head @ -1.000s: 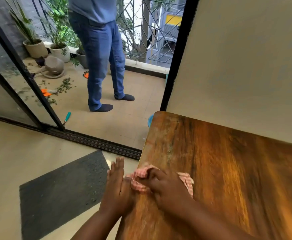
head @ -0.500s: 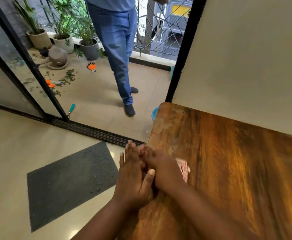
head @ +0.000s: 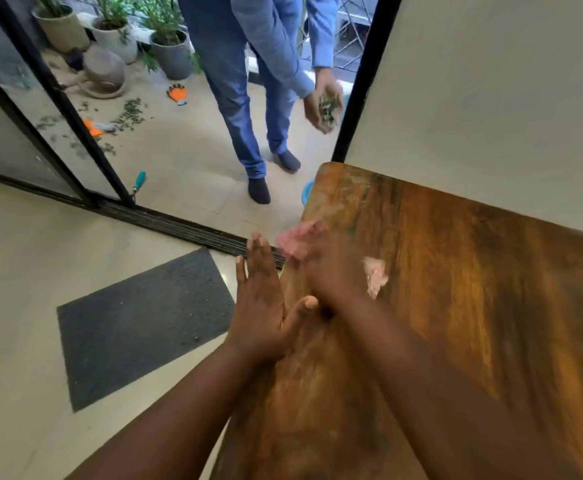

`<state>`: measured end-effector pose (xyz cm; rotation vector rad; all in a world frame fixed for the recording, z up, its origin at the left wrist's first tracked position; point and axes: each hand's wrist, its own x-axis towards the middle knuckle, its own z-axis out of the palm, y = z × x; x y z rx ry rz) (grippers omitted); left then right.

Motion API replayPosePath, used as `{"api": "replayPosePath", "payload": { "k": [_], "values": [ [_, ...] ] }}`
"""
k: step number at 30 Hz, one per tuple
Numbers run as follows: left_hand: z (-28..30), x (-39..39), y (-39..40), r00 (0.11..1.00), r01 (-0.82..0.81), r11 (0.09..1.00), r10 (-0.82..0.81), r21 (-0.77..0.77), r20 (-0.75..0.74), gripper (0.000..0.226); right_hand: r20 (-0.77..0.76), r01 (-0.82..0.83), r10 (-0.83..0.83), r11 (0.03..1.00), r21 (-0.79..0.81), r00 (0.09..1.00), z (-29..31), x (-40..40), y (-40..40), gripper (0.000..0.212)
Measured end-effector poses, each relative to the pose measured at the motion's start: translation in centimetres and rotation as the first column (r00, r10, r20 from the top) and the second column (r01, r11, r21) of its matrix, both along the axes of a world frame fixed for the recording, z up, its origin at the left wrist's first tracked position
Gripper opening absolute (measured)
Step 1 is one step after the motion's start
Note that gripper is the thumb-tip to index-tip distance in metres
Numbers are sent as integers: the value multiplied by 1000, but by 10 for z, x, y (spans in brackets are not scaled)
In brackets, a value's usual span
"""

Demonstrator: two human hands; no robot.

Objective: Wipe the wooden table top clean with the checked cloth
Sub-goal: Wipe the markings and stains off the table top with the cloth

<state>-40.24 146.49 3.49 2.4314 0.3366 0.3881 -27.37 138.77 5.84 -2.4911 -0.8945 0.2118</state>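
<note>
The checked cloth (head: 297, 239), pink and blurred, lies on the near-left edge of the wooden tabletop (head: 456, 289), at about 9 o'clock on the board; one part shows beyond the fingers and another corner shows at about 3 o'clock of the hand. The right hand (head: 331, 271) lies on top of the cloth and presses it to the wood; blur hides whether the fingers are flat or curled into the fabric, so its grip cannot be told. The left hand (head: 258, 303) is flat, fingers straight and together, set upright against the tabletop's left edge just beside the cloth, holding nothing; it is judged to act as a catch for swept-off debris.

Progress, as a judgement: wiping is in hand at the left edge. No crumbs or loose debris can be made out on the tabletop, though dull patches near the far-left corner at 11 o'clock may be marks or grain. How much remains cannot be told.

Surroundings: a dark floor mat (head: 144, 320) lies at 8 o'clock on the floor. A sliding door track (head: 179, 226) runs at 10 o'clock. Beyond it, at 12 o'clock, a second person (head: 248, 81) stands on the balcony, one hand cupping leaf scraps (head: 328, 109). Potted plants (head: 168, 46), an orange glove (head: 178, 94) and scattered leaves (head: 130, 114) lie at 11 o'clock. Nothing stands on the tabletop in the way of the wiping.
</note>
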Motion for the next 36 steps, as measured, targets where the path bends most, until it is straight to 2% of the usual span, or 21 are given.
{"api": "replayPosePath", "payload": {
  "k": [2, 4, 7, 10, 13, 15, 18, 21, 24, 27, 29, 33, 36],
  "values": [
    [-1, -1, 1, 1000, 3, 1000, -3, 5, 2, 95, -30, -50, 51, 998, 43, 998, -3, -54, -34, 30],
    [-1, 0, 2, 1000, 4, 1000, -4, 17, -27, 94, -53, -26, 26, 1000, 7, 998, -7, -72, -80, 33],
    [0, 0, 0, 997, 19, 999, -16, 27, -82, 98, 7, 119, -119, 993, -12, 993, -13, -21, -97, 36],
    [0, 3, 0, 993, 31, 998, -24, 56, -119, 101, 2, 258, -258, 966, 15, 966, 0, 45, -54, 27],
    [1, 4, 0, 988, 18, 997, -6, 75, -153, 100, 24, 293, -294, 956, 13, 956, 2, 67, -15, 38],
    [2, 4, -1, 985, 16, 996, -1, 86, -170, 99, 9, 222, -222, 975, 22, 975, -5, 40, -15, 37],
    [1, 7, 1, 985, 28, 994, -9, 109, -175, 98, -23, 55, -56, 998, -27, 998, -11, -28, -59, 35],
    [2, 7, 2, 979, 35, 994, -13, 106, -202, 95, -17, -23, 22, 998, -52, 1000, -10, -41, -98, 38],
    [4, 9, 0, 970, 82, 991, -55, 102, -238, 99, 89, 25, -24, 1000, -14, 996, -15, 10, -90, 42],
    [1, 11, 0, 959, 136, 980, -94, 142, -268, 102, 121, 246, -244, 969, -1, 962, -14, 87, -54, 40],
    [-2, 12, 1, 962, 134, 979, -91, 155, -258, 104, 179, 327, -314, 944, -47, 932, -13, 133, -29, 41],
    [-5, 12, 2, 966, 133, 978, -92, 159, -241, 102, 270, 312, -273, 943, -113, 923, -13, 169, 9, 39],
    [-4, 12, 2, 967, 122, 980, -80, 159, -244, 102, 262, 309, -272, 945, -110, 926, -14, 175, 16, 39]
  ]
}}
